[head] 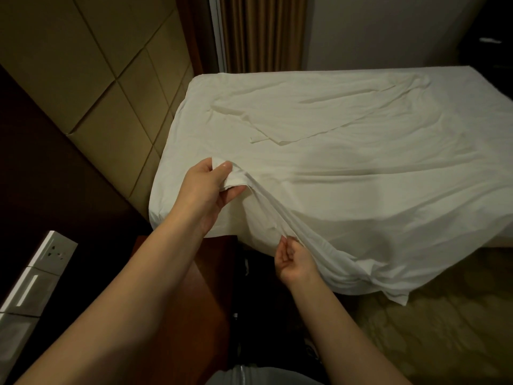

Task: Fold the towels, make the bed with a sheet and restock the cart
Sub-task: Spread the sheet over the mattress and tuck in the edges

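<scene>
The white sheet (333, 162) lies spread over the bed (162, 215), rumpled, with its near edge spilling off the side and one tail hanging close to the carpet (458, 343). The left hand (211, 187) is at the bed's near corner by the padded headboard wall (105, 87), its fingers clenched on a bunched handful of sheet. The right hand (295, 262) sits lower, palm up, fingers loosely curled with the tips against the hanging fold; whether they actually pinch the cloth cannot be told.

The sheet's long axis appears to follow the bed, running from the headboard wall off to the right of the view. A taut ridge of cloth runs from the left hand down to the hanging tail. A turned-back flap (266, 138) in the middle points its corner towards the person.

The likely trouble is a skewed sheet. A hard pull from the left hand could drag the cloth off the far side, or trap the flap as a crease. The low tail could brush the carpet or be trodden on. The nightstand (213, 273) stands close, leaving little room to tuck.
</scene>
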The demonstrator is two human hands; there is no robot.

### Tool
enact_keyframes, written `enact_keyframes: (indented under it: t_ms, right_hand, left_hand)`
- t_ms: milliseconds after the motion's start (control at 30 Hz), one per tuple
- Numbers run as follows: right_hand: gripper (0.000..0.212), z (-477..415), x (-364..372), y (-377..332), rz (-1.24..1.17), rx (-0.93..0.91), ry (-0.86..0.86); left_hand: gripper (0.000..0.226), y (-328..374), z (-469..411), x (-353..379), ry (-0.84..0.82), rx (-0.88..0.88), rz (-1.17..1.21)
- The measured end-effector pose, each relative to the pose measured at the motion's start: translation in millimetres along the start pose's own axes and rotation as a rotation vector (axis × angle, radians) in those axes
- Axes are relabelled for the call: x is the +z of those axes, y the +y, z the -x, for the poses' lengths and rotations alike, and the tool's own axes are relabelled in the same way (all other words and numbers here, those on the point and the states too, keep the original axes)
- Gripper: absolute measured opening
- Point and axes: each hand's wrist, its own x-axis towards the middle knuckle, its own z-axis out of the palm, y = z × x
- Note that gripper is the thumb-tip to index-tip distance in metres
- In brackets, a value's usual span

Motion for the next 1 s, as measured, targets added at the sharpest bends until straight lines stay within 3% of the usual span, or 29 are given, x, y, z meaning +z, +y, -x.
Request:
enact_keyframes:
  t_ms: [233,367,467,800,1000]
  right_hand:
    - [0.023,2,-11,-19,-0.085,-0.009,-0.051]
    - [0.027,0,-9,-20,0.11,0.091,-0.112]
    - [0.035,-7,-1,-11,0.109,0.153,-0.107]
    - [0.031,-10,2,4,-0.066,0.232,-0.1]
    - [0.022,-11,1,9,-0.003,0.191,-0.123]
  left_hand:
    - [0.017,3,-4,-2,0.02,0.003,0.018]
    - [0.017,2,-4,1,0.012,0.0,0.02]
    - [0.016,2,-4,2,0.016,0.0,0.004]
    - [0.015,6,-5,-1,0.046,0.008,0.003]
    - [0.014,6,-6,-1,0.059,-0.002,0.012]
